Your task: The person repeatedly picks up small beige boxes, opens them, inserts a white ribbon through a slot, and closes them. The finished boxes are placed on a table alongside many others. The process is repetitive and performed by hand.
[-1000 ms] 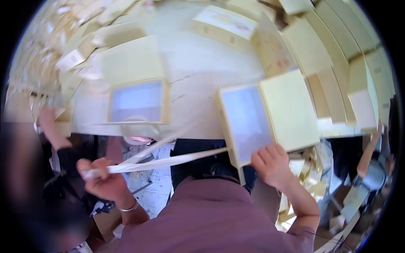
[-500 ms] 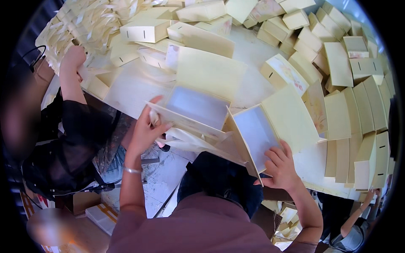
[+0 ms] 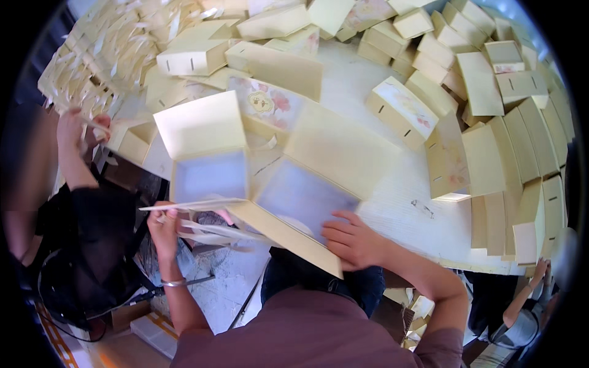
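Observation:
Two open cream cardboard boxes with pale bluish-white insides lie side by side before me. My left hand (image 3: 164, 230) pinches the outer end of the front panel of the left box (image 3: 211, 175), fingers closed. Loose white ribbons (image 3: 218, 235) hang just below that panel, beside the hand. My right hand (image 3: 353, 242) grips the front panel of the right box (image 3: 304, 195), fingers over its inner side and thumb underneath. Both lids stand raised at the back, and the right one is blurred. The front panels of the boxes meet near the middle.
Many cream boxes (image 3: 488, 147) are stacked at the right and far side of the white table (image 3: 392, 208). A pile of ribboned pieces (image 3: 116, 49) covers the far left. A floral-printed box (image 3: 267, 101) lies behind mine. A co-worker's hands (image 3: 80, 129) work at the left.
Both boxes have shifted left with my hands, and the right one now sits where the left one was. The right hand moved left. The co-worker's hands at left have moved too.

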`<state>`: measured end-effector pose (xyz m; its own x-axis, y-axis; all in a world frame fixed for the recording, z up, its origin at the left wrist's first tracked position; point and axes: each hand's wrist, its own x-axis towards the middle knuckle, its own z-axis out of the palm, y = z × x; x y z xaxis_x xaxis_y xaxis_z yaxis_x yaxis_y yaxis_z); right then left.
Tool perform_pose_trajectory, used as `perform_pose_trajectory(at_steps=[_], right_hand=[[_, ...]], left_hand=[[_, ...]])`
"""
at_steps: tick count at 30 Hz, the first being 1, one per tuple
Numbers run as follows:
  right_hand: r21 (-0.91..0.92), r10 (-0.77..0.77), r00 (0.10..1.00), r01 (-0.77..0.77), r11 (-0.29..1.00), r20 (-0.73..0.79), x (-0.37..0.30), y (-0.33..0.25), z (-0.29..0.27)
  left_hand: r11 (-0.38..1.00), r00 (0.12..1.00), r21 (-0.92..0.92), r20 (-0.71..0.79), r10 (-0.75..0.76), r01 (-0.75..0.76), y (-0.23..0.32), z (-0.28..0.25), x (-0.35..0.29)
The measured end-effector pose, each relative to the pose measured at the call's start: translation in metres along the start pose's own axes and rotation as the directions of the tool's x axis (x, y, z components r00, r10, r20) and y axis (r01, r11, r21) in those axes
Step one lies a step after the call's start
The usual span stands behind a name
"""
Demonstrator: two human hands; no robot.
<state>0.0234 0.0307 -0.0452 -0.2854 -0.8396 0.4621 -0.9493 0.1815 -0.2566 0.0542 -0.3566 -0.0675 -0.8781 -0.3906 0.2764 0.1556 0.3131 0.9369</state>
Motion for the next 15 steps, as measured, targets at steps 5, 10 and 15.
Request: perform_pose_trajectory(at_steps=[5, 10, 15], right_hand=[[-0.019, -0.054, 0.996, 0.053, 0.998, -0.075, 0.071, 0.046, 0.039], [-0.088, -0.033, 0.995, 0.025, 0.996, -0.093, 0.114, 0.071, 0.050], [-0.040, 0.087, 0.975, -0.096, 0.995, -0.204, 0.089, 0.054, 0.021]], left_hand=[[0.999, 0.999, -0.030, -0.018, -0.037, 0.036, -0.028, -0.021, 0.069], [0.966, 0.988, -0.257, -0.138, -0.071, 0.034, -0.030, -0.010, 0.099], [0.964, 0.884, -0.173, -0.456, 0.105, -0.203, 0.008, 0.019, 0.036]])
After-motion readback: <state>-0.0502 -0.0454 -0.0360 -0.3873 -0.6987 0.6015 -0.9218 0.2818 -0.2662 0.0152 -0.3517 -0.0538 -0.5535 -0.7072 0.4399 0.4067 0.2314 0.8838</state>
